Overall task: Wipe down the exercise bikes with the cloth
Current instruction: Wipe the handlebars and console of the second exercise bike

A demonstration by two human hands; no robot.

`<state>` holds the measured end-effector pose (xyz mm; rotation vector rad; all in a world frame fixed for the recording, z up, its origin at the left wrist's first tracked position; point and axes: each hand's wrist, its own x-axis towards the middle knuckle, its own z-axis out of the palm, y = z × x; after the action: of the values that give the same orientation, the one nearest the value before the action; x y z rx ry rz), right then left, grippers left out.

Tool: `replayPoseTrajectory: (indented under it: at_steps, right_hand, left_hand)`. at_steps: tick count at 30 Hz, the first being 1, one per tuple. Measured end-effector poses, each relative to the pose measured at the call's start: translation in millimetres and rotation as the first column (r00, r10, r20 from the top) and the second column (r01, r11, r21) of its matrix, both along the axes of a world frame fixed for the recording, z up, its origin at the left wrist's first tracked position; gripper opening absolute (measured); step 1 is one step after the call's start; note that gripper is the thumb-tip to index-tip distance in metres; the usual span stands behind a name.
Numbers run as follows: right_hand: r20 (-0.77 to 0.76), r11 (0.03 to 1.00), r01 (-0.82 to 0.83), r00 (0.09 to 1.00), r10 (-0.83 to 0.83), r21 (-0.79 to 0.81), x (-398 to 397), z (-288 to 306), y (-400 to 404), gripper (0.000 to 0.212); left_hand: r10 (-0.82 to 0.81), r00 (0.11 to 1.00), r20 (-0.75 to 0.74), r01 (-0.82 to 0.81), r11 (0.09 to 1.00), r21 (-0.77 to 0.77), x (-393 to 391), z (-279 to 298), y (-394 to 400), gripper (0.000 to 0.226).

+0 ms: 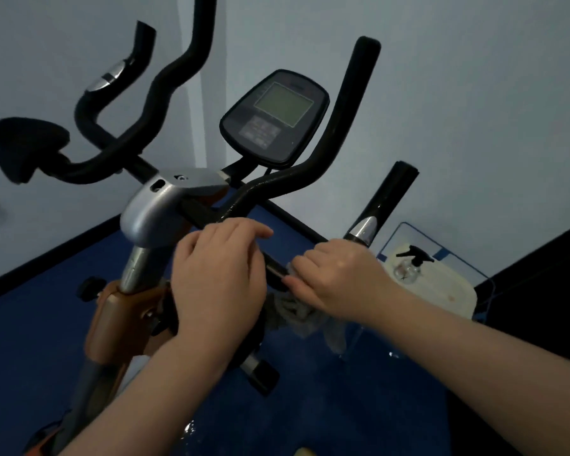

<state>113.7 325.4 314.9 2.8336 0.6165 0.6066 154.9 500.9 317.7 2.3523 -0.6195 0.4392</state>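
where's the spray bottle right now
In the head view the spray bottle stands at the right, on a pale tray on the floor near the wall, just beyond the right hand and the cloth.

The exercise bike point(152, 212) stands upright with black curved handlebars, a grey console and a silver-and-orange post. A crumpled grey cloth point(297, 312) hangs from its near right bar.
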Motion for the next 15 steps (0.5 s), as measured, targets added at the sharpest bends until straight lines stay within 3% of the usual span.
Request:
replayPoseTrajectory:
  at_steps: [3,5,8,10,13,15]
  right_hand:
    - [0.108,0.985,-0.128,0.984,0.14,-0.116,19.6,26.3,-62.9,0.04]
    - [0.138,0.976,-0.132,0.978,0.157,-0.175,31.9,46.6,-91.0,0.04]
    - [0.308,1.0,0.023,0.951,-0.026,0.014,23.7,19.3,-73.8,0.035]
    - [0.324,0.994,-0.028,0.946,-0.007,0.105,11.3,-14.7,-50.2,0.035]
    - [0.326,0.973,-0.225,0.917,0.231,-0.058,19.9,0.1,-68.8,0.036]
    - [0.311,0.942,-0.25,0.898,0.311,-0.222,34.8,31.3,-99.0,0.033]
  left_hand:
    - [-0.115,0.987,-0.108,0.112,0.993,-0.039,2.5,9.1,-30.9,0.023]
    - [-0.09,0.982,-0.166,0.091,0.996,-0.001,6.4,9.3,-44.9,0.023]
    - [-0.009,0.98,-0.199,0.036,0.991,0.132,13.0,2.2,-49.2,0.022]
    - [-0.005,0.985,-0.175,0.046,0.972,0.231,14.2,-0.6,-49.6,0.024]
    - [-0.048,0.986,-0.157,0.101,0.932,0.347,14.8,-1.5,-49.3,0.037]
    - [-0.107,0.977,-0.187,0.176,0.896,0.407,13.5,0.4,-47.7,0.052]
